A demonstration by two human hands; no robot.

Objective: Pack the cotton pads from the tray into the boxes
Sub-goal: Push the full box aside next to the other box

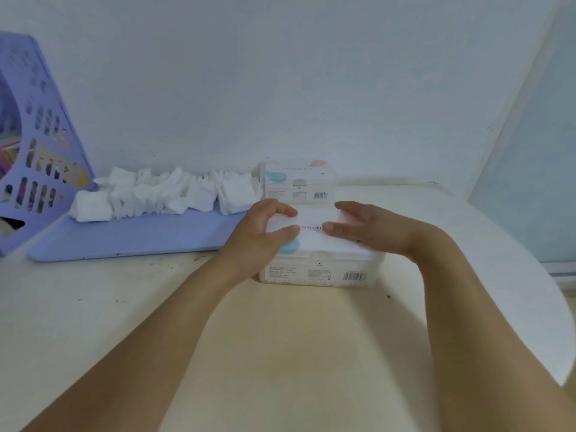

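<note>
A clear plastic box with a white printed lid sits on the table in front of me. My left hand grips its lid from the left, thumb and fingers on top. My right hand grips the lid from the right. A second, closed box stands just behind it against the wall. A pile of white cotton pads lies along the back of a flat lilac tray to the left of the boxes.
A lilac perforated file rack stands at the far left beside the tray. The white wall runs close behind everything. The cream table ends in a rounded edge at the right, near a pale blue panel.
</note>
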